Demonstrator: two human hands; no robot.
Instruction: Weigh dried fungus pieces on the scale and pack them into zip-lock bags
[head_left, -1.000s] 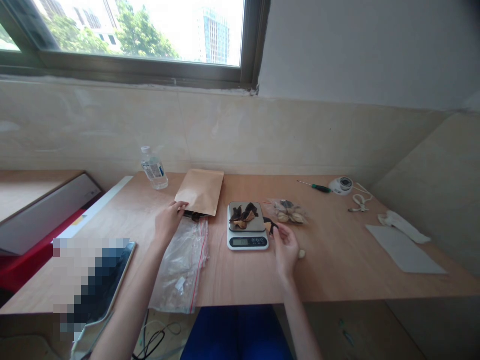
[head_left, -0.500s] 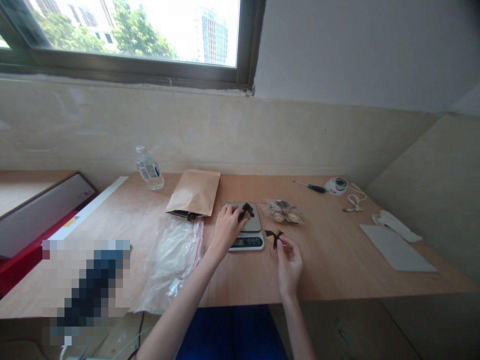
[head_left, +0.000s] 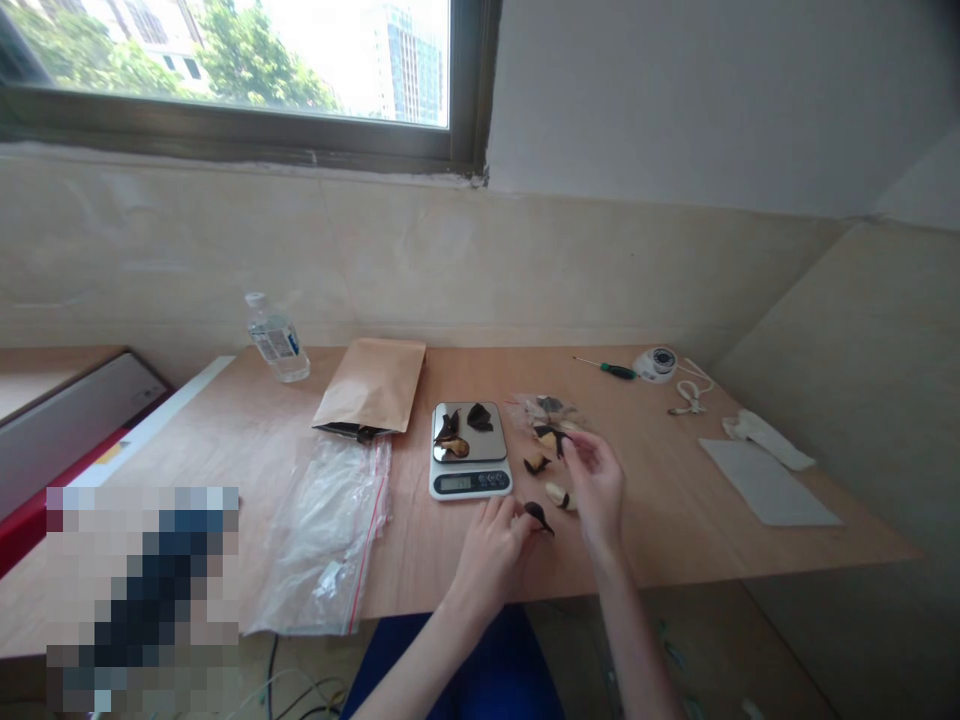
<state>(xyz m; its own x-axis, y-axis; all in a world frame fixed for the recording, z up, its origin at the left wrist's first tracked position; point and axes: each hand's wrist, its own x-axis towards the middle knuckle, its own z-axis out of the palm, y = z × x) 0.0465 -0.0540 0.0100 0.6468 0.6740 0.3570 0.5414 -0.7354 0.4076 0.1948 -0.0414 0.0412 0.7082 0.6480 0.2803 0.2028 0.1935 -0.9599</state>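
Observation:
A small digital scale point(head_left: 470, 463) sits mid-table with a few dark dried pieces point(head_left: 463, 428) on its steel plate. My left hand point(head_left: 491, 546) is in front of the scale, fingers pinched on a dark dried piece point(head_left: 537, 515). My right hand point(head_left: 596, 478) is to the right of the scale, fingers pinched on another dark piece point(head_left: 550, 437). Two loose pieces point(head_left: 546, 478) lie on the table between my hands. Behind my right hand lies a small clear packet of dried pieces point(head_left: 547, 410).
A brown paper pouch point(head_left: 371, 384) and a clear zip bag point(head_left: 325, 528) lie left of the scale, a water bottle point(head_left: 274, 339) beyond. A screwdriver point(head_left: 603, 367), tape roll point(head_left: 656, 362), white cord, grey sheet point(head_left: 763, 481) and cloth are at right. A blurred item sits bottom left.
My left hand left the scale plate and came down in front of the scale with a dark piece. My right hand moved up toward the packet. Loose pieces now lie on the table.

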